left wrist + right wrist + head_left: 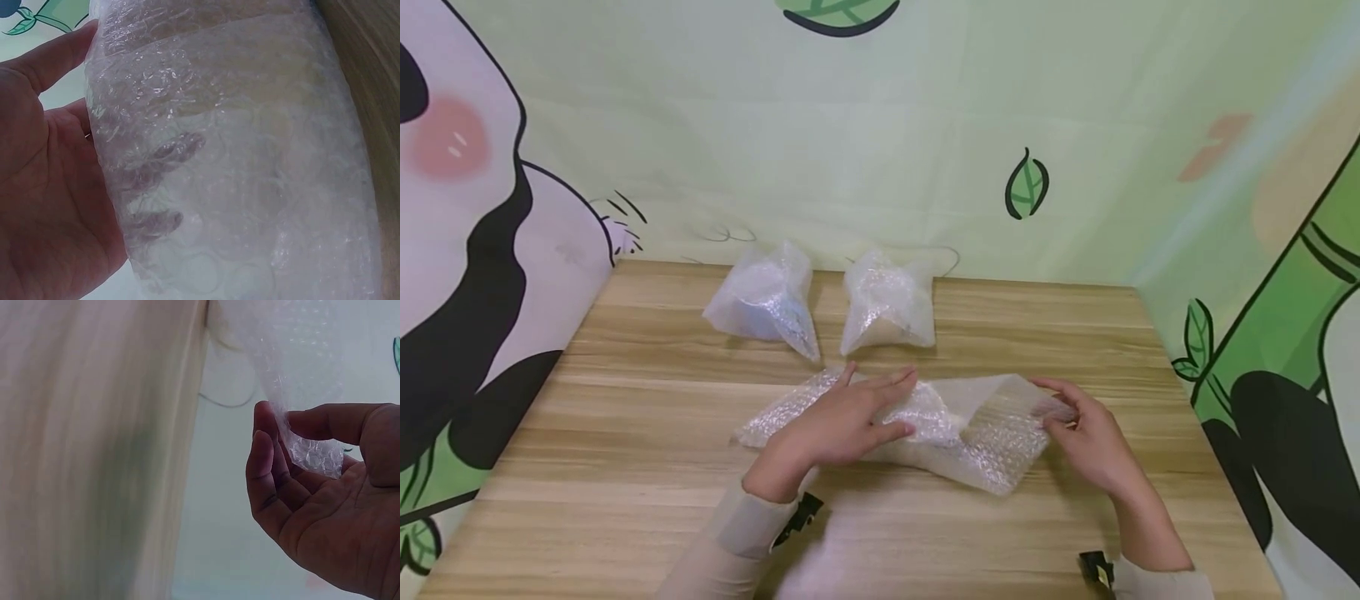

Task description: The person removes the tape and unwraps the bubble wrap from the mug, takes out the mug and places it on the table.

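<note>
Looks mid-wrapping: wrap [981,454] on table [647,400], left hand [842,425] on it, fingers spread; right hand [1093,437] pinching its right end. Next probably needs that end folded over, left steadying

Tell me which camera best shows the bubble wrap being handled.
The head view: it shows the bubble wrap from end to end. The left wrist view shows only a close-up section; the right wrist view, just one end.
</note>
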### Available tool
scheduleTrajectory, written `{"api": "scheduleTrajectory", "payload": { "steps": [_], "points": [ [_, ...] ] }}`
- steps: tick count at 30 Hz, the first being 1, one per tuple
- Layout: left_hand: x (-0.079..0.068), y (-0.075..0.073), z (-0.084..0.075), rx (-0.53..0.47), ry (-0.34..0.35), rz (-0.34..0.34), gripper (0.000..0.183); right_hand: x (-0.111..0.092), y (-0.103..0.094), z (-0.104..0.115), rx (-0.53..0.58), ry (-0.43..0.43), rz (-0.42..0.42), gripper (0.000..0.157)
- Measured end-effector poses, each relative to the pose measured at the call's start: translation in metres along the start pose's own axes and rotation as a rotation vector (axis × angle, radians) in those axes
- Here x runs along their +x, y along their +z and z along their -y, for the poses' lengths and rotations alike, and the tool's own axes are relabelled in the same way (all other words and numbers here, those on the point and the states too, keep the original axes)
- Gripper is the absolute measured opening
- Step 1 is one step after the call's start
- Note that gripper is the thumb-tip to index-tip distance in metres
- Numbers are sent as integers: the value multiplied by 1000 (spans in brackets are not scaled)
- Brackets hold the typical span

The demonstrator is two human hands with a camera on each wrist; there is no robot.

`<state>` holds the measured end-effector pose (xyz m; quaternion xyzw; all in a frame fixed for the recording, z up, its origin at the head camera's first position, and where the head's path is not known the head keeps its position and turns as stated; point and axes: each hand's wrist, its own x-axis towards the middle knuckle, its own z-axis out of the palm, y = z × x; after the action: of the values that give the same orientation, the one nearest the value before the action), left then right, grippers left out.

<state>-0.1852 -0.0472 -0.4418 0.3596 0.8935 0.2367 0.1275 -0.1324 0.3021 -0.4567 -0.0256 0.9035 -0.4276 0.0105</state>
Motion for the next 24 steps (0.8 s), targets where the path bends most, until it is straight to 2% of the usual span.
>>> {"api": "scheduleTrajectory", "payload": {
  "steps": [8,13,17,21,24],
  "points": [
    [1,0,0,-4,-1,4,75,3,0,-11,-6,43,0,50],
    [1,-1,0,-9,3,5,74,0,-5,-8,-78,37,-27,48],
    [2,-1,0,-11,8,4,74,-6,-13,3,-125,-9,-123,49],
    [1,0,0,-9,4,2,74,-14,-17,21,-96,-91,-259,46],
    [1,1,1,-8,0,-1,74,-19,-15,36,-44,-167,-305,35]
  ]
}}
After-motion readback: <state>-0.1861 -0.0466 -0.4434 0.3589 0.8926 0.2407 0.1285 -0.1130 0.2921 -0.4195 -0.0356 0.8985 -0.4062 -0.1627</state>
